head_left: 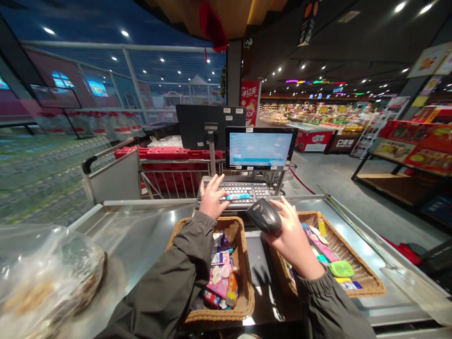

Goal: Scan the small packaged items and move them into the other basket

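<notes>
My left hand (212, 197) is over the left part of the keyboard (259, 189). Between its thumb and a finger it pinches the end of a slim light-blue packet (240, 197) with a white label, while other fingers point up. My right hand (291, 230) grips a black barcode scanner (263, 215), its head turned towards the packet. Behind the keyboard stands a lit screen (259, 148). Below my hands, a left wicker basket (249, 282) and a right wicker basket (367, 273) hold small colourful packaged goods; my forearms partly cover both.
A metal counter (134, 221) surrounds the baskets. On its left lies a clear plastic bag (45, 268) with something light brown inside. A second monitor (201, 127) shows its back. Beyond stand a metal railing (176, 174) and, to the right, a shelf of red boxes (416, 141).
</notes>
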Motion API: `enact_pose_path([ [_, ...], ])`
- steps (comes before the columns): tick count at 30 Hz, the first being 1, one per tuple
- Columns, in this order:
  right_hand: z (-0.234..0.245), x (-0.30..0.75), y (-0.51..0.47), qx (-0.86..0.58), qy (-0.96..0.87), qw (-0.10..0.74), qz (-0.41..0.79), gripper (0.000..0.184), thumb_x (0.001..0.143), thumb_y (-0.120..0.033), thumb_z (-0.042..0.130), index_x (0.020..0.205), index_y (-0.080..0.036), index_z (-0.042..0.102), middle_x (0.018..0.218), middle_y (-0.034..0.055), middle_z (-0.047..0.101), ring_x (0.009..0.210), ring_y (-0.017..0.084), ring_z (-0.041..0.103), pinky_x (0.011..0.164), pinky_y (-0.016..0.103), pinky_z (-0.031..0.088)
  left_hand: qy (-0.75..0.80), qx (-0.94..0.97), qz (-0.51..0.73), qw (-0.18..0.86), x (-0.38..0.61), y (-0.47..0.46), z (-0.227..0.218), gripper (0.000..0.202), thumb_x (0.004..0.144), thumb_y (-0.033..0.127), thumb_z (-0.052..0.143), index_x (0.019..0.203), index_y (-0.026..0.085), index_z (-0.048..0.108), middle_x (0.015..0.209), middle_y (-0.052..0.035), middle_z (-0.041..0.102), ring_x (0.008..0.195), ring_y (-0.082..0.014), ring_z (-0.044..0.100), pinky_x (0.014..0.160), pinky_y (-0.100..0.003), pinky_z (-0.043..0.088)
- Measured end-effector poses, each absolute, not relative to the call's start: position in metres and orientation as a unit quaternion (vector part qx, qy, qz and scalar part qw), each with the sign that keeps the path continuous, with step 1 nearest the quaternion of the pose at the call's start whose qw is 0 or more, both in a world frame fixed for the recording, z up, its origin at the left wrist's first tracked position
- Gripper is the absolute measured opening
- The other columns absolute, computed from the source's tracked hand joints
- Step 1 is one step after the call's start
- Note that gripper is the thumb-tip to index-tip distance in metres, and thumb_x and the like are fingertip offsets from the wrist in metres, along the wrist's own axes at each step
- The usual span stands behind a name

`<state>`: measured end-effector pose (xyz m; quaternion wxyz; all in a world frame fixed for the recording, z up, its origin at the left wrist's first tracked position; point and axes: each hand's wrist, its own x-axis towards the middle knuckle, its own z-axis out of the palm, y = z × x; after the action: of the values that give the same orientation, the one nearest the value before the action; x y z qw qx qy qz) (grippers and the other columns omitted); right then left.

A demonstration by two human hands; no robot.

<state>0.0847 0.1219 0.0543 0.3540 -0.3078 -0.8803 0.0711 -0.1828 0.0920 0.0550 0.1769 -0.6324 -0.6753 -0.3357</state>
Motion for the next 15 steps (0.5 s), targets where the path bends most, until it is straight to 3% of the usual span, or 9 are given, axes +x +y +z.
enact_pose_path([
  [15,0.046,0.06,0.113,-0.288,-0.891,0.335,0.107,0.038,0.069,-0.017,0.058,0.106,-0.015,0.067,0.136,0.0181,0.053,0.143,0.043,0.027,0.11,0.072,0.025,-0.721,-0.611,-0.294,0.142,-0.206,0.043,0.012,0.004,0.076,0.024,0.072,0.079,0.024,0.07,0.152,-0.0065,0.044,0.144,-0.0307,0.033,0.115,-0.068,0.012],
])
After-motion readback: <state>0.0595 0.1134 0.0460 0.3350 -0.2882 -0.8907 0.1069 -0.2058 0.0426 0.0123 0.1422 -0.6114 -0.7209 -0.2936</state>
